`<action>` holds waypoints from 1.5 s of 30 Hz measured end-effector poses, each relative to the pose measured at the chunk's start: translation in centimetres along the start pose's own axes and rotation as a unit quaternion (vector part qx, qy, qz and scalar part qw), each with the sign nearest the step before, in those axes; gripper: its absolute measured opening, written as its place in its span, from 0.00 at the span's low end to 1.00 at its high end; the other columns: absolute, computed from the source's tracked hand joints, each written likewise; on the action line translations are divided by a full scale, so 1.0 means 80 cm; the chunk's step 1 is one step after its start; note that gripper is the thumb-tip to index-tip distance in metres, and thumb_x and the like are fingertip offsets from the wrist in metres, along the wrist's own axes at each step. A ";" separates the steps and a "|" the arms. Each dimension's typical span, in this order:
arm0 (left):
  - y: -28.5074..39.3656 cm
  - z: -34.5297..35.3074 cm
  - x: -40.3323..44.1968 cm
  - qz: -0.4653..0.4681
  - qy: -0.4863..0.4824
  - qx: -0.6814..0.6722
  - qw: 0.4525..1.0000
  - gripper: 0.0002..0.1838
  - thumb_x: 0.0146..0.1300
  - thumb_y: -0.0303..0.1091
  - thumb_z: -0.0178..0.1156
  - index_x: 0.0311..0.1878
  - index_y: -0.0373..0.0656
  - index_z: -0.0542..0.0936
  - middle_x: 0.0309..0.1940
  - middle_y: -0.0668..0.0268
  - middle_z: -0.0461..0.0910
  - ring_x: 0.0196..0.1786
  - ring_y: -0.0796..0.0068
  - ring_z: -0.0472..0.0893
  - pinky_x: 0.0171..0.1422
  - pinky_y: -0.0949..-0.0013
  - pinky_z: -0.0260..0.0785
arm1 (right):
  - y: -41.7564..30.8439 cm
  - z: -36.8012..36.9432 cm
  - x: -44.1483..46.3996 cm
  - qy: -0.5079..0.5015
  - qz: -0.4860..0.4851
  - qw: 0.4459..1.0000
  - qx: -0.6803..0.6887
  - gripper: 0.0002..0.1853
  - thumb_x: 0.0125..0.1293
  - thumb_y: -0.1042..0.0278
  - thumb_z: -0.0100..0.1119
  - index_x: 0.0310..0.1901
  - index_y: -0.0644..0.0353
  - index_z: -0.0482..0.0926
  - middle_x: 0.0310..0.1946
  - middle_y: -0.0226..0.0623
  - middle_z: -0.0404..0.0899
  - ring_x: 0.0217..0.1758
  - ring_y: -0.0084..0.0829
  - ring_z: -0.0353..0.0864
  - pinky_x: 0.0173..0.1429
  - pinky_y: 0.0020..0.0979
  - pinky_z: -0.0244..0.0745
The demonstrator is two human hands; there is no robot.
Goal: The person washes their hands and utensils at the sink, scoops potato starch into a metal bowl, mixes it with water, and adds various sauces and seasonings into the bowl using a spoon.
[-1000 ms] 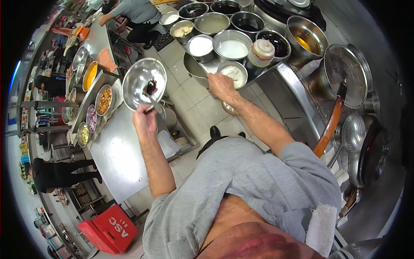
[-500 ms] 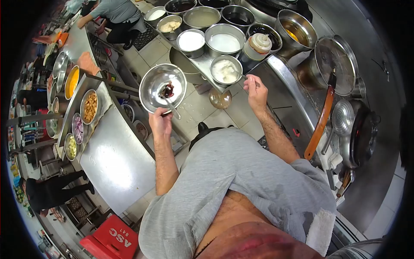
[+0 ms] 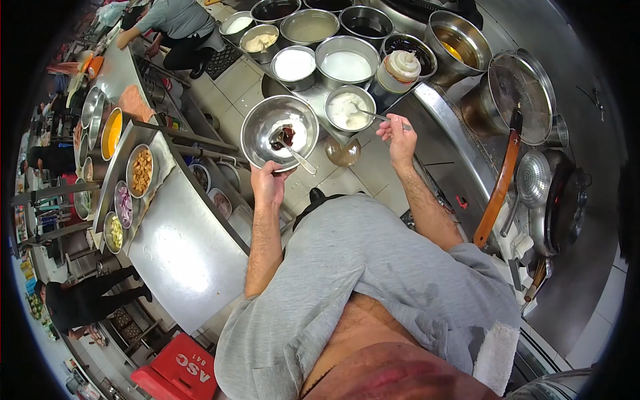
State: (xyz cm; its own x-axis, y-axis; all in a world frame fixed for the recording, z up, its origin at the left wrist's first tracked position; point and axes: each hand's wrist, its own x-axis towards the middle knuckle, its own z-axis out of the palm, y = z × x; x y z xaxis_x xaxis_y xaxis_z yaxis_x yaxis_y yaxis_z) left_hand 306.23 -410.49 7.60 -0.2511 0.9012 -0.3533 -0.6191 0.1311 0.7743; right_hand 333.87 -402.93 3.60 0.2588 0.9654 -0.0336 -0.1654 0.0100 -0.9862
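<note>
My left hand (image 3: pixel 269 183) is closed on the near rim of a steel mixing bowl (image 3: pixel 257 130). Dark brown sauce (image 3: pixel 283 137) lies in the bottom, with a spoon (image 3: pixel 303 161) leaning in it, its handle over the near rim. In my right hand (image 3: pixel 398 137) I grip the handle of a second spoon (image 3: pixel 377 116). Its head sits in the white paste (image 3: pixel 343 107) of a small steel pot (image 3: pixel 331 121) at the corner of the metal shelf. The mixing bowl is close to that pot's left side.
Several pots of sauces and powders, one with white powder (image 3: pixel 293 65), crowd the shelf beside a squeeze bottle (image 3: pixel 402 69). A wooden-handled tool (image 3: pixel 497 190) and a perforated ladle (image 3: pixel 533 179) are at right. A steel counter (image 3: pixel 187 260) and co-workers (image 3: pixel 177 23) are at left.
My left hand has moved the mixing bowl right, nearer the pot of white paste. The right-hand spoon's handle now shows more, its head in the paste.
</note>
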 end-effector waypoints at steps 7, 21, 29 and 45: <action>-0.006 0.016 -0.001 -0.018 0.000 0.015 1.000 0.34 0.44 0.15 0.42 0.60 0.42 0.55 0.50 0.53 0.67 0.44 0.58 0.77 0.43 0.53 0.76 | 0.016 0.000 0.007 -0.019 0.066 0.993 0.093 0.16 0.68 0.61 0.44 0.43 0.69 0.71 0.27 0.38 0.76 0.25 0.24 0.76 0.27 0.21 0.69; -0.017 0.014 0.006 -0.031 -0.019 0.043 0.998 0.32 0.45 0.14 0.42 0.59 0.40 0.58 0.48 0.54 0.69 0.44 0.59 0.77 0.42 0.53 0.76 | -0.015 -0.021 0.007 -0.022 0.103 0.968 0.228 0.15 0.68 0.61 0.44 0.43 0.67 0.69 0.28 0.41 0.76 0.27 0.31 0.77 0.29 0.26 0.70; -0.017 0.022 0.003 -0.021 -0.013 0.033 0.999 0.30 0.45 0.15 0.43 0.58 0.39 0.59 0.46 0.55 0.71 0.40 0.62 0.78 0.39 0.57 0.77 | -0.085 0.019 -0.029 -0.161 -0.039 0.980 0.107 0.13 0.67 0.66 0.46 0.44 0.69 0.72 0.30 0.41 0.77 0.30 0.31 0.77 0.34 0.26 0.71; -0.006 -0.005 0.011 0.022 0.053 -0.025 0.998 0.36 0.43 0.15 0.43 0.61 0.43 0.55 0.49 0.53 0.68 0.43 0.57 0.77 0.41 0.53 0.76 | -0.023 0.001 0.007 -0.001 0.127 0.984 0.128 0.13 0.66 0.64 0.48 0.43 0.66 0.70 0.26 0.36 0.75 0.25 0.26 0.75 0.29 0.25 0.69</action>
State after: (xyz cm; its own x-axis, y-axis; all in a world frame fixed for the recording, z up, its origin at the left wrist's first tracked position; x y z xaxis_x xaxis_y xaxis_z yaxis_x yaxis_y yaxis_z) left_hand 305.99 -409.95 6.71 -0.3544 0.8569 -0.3742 -0.6409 0.0688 0.7645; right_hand 334.28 -402.39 5.44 0.1765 0.9458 -0.2727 -0.4589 -0.1660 -0.8728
